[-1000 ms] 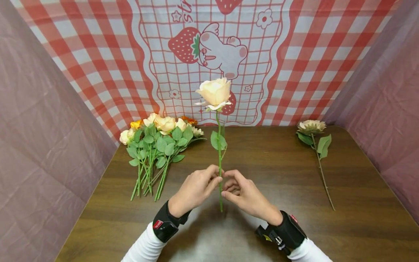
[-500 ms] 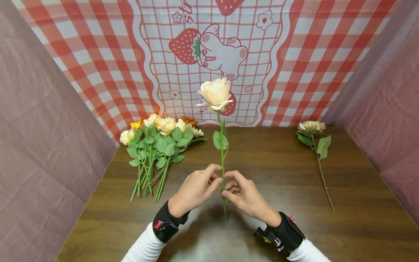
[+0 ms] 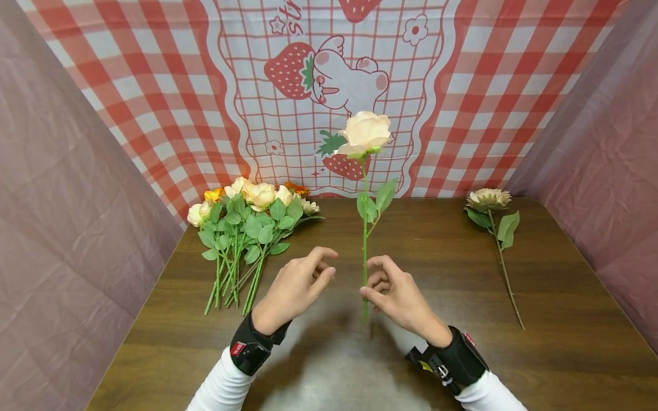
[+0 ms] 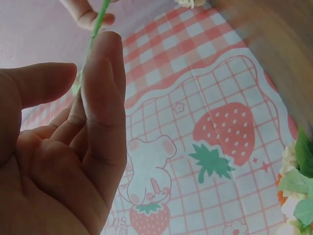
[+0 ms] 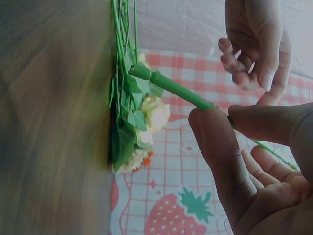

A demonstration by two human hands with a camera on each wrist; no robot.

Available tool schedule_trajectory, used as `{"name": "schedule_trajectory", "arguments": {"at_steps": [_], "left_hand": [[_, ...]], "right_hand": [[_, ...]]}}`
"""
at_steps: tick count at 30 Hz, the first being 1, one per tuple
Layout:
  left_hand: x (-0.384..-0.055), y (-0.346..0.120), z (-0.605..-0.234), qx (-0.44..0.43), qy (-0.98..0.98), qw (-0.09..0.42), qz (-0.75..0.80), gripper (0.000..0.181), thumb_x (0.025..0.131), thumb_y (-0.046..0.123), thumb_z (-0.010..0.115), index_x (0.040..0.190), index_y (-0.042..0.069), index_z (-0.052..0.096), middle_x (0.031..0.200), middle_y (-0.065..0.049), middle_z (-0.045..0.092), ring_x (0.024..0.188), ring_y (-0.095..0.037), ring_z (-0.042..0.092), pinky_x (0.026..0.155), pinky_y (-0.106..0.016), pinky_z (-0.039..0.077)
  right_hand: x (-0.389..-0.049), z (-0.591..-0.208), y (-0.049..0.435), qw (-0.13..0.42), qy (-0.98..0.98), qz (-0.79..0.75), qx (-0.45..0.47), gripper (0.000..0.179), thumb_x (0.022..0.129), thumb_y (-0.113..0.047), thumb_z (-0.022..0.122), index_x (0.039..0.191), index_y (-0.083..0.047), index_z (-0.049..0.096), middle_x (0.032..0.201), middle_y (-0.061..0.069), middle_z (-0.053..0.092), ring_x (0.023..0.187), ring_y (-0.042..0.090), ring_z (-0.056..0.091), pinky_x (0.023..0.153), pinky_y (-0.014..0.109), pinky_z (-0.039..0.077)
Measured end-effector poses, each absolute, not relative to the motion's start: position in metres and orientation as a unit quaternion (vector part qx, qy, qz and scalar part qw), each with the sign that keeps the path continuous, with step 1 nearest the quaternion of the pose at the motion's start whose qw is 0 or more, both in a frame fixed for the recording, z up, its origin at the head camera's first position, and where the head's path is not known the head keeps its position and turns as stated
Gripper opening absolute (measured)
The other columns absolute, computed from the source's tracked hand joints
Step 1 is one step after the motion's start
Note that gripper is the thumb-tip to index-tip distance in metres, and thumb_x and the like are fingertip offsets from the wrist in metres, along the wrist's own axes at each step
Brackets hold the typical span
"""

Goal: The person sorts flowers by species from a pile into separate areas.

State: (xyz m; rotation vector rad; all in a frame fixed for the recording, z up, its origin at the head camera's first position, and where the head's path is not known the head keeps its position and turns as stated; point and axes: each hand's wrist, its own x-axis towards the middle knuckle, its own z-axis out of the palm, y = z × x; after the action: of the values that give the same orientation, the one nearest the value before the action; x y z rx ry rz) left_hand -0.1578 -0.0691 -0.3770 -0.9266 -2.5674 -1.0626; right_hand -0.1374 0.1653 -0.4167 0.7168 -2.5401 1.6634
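A cream rose [image 3: 366, 135] with green leaves stands upright above the table in the head view. My right hand [image 3: 403, 297] pinches its stem low down between thumb and fingers. In the right wrist view the cut end of the green stem [image 5: 181, 91] sticks out past the fingertips. My left hand [image 3: 295, 285] is to the left of the stem and apart from it, thumb and forefinger parted with nothing between them. In the left wrist view that left hand [image 4: 63, 147] fills the left side, with the stem [image 4: 99, 22] farther off.
A bunch of cream and orange flowers [image 3: 257, 222] lies on the brown table [image 3: 437, 251] at the back left. One pale flower [image 3: 489, 201] with a long brownish stem lies at the right. Behind hangs a red-checked cloth [image 3: 488, 85]; pinkish curtains [image 3: 77, 171] flank both sides.
My left hand has let go of the stem and drawn left. My right hand has carried the rose slightly right and up, and the bloom and leaves have turned.
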Motion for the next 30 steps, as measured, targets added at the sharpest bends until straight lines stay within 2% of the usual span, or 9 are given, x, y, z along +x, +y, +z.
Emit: {"name": "schedule_trajectory", "arguments": {"at_steps": [5, 10, 21, 30], "left_hand": [[-0.159, -0.071, -0.376, -0.312, -0.873, 0.115, -0.356, 0.021, 0.099, 0.012, 0.061, 0.120, 0.010, 0.060, 0.085, 0.003, 0.073, 0.070, -0.007, 0.066, 0.060, -0.022, 0.050], [-0.159, -0.072, -0.376, -0.315, -0.872, 0.113, -0.357, 0.025, 0.099, 0.013, 0.062, 0.123, 0.009, 0.058, 0.086, 0.002, 0.074, 0.071, -0.008, 0.067, 0.061, -0.023, 0.050], [-0.158, -0.073, -0.376, -0.320, -0.874, 0.113, -0.348, 0.028, 0.098, 0.010, 0.063, 0.124, 0.007, 0.056, 0.085, 0.001, 0.073, 0.070, -0.008, 0.066, 0.061, -0.023, 0.050], [-0.158, -0.073, -0.375, -0.321, -0.877, 0.111, -0.341, 0.027, 0.097, 0.010, 0.063, 0.124, 0.009, 0.057, 0.084, 0.001, 0.073, 0.064, -0.004, 0.060, 0.056, -0.020, 0.047]], "right_hand": [[-0.144, -0.420, 0.172, 0.010, -0.832, 0.518, 0.197, 0.043, 0.090, 0.002, 0.069, 0.127, -0.005, 0.048, 0.084, 0.007, 0.068, 0.067, 0.022, 0.068, 0.058, 0.031, 0.056], [-0.151, -0.430, 0.179, -0.001, -0.847, 0.505, 0.164, 0.043, 0.090, 0.004, 0.068, 0.127, -0.003, 0.048, 0.081, 0.006, 0.066, 0.064, 0.031, 0.067, 0.057, 0.030, 0.055], [-0.169, -0.451, 0.193, -0.051, -0.898, 0.431, 0.075, 0.039, 0.088, 0.003, 0.065, 0.124, 0.010, 0.050, 0.072, 0.006, 0.066, 0.050, 0.017, 0.061, 0.049, 0.028, 0.052], [-0.170, -0.454, 0.194, -0.080, -0.906, 0.414, 0.044, 0.038, 0.087, 0.004, 0.065, 0.122, 0.014, 0.052, 0.070, 0.007, 0.069, 0.047, 0.014, 0.062, 0.048, 0.029, 0.051]]}}
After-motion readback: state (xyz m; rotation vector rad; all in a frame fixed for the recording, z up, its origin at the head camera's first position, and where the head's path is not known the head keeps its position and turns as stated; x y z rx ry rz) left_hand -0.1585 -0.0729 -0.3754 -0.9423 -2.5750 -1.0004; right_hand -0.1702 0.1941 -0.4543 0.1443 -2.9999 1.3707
